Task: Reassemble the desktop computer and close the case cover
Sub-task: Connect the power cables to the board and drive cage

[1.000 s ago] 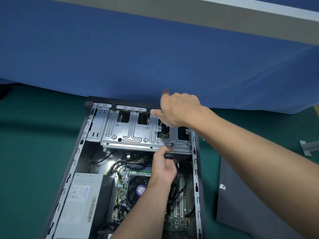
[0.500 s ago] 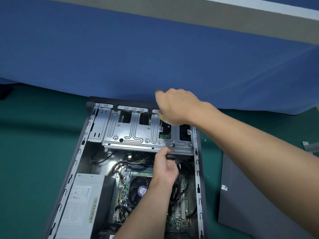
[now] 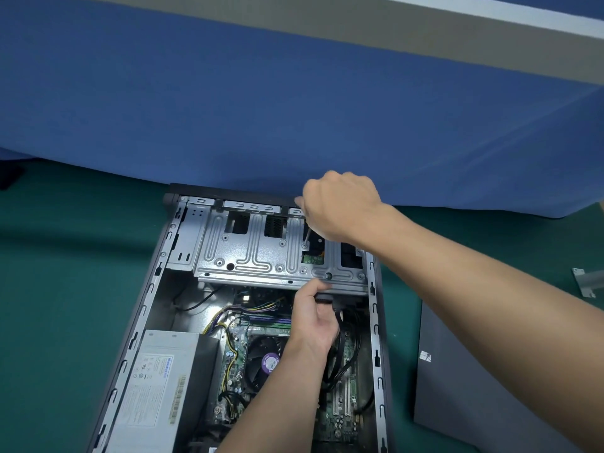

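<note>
- Right hand (image 3: 340,207) clenched round a thin metal screwdriver (image 3: 307,236); handle hidden in my fist, tip on a small silver screw (image 3: 304,246) in the cage top.
- Left hand (image 3: 313,322) curled round a black cable plug (image 3: 324,300), just under the cage's near edge; black cables trail from it.
- Blue fabric partition (image 3: 294,109) fills the back.
- Green table mat (image 3: 65,289) under everything.
- Open grey desktop computer case (image 3: 143,308) lies on its side on the mat, far end at the partition's foot.
- Dark grey flat case cover (image 3: 474,387) lies on the mat just right of the case, not fitted.
- Silver boxed power supply (image 3: 163,387) sits near-left inside the case.
- Silver stamped-metal drive cage (image 3: 255,253) spans the case's far end.
- Green motherboard (image 3: 340,416) on the case floor, carrying a round black CPU fan (image 3: 261,364) with a purple sticker.
- Small silver metal bracket (image 3: 585,282) on the mat, far right.
</note>
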`<state>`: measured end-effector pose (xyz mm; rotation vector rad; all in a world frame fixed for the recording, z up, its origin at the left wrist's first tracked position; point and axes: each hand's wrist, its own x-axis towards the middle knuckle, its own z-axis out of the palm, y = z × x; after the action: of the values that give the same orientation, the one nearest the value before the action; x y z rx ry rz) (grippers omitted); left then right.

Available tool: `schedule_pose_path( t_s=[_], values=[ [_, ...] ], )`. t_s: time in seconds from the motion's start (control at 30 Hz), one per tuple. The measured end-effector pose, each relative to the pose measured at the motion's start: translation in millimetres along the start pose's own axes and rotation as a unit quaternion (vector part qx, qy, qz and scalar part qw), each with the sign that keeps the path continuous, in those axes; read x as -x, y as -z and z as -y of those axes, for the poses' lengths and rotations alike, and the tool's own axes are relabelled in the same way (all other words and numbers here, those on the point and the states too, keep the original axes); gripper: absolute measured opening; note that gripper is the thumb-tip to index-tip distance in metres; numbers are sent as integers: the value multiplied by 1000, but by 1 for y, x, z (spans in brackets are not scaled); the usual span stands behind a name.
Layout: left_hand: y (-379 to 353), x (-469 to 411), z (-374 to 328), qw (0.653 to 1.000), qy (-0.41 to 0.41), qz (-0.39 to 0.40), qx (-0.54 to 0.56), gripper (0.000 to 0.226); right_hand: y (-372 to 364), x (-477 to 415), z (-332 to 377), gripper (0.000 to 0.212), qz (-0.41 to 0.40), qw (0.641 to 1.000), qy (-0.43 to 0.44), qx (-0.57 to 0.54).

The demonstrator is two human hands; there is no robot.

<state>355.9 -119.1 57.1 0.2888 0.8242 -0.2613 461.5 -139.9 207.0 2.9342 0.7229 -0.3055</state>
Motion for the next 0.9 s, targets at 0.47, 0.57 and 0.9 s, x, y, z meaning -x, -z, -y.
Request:
schedule_pose_path(
  t_s=[0.47, 0.57, 0.9],
  values=[
    [-3, 3, 0, 1000, -6, 7, -5, 25, -2, 1, -4, 26, 36, 999, 37, -10],
    [-3, 2, 0, 1000, -3, 3, -1, 27, 3, 0, -3, 28, 33, 993, 107, 39],
    [-1, 0, 1, 1000, -15, 0, 6, 23, 4, -9, 3, 25, 106, 990, 89, -17]
  ],
)
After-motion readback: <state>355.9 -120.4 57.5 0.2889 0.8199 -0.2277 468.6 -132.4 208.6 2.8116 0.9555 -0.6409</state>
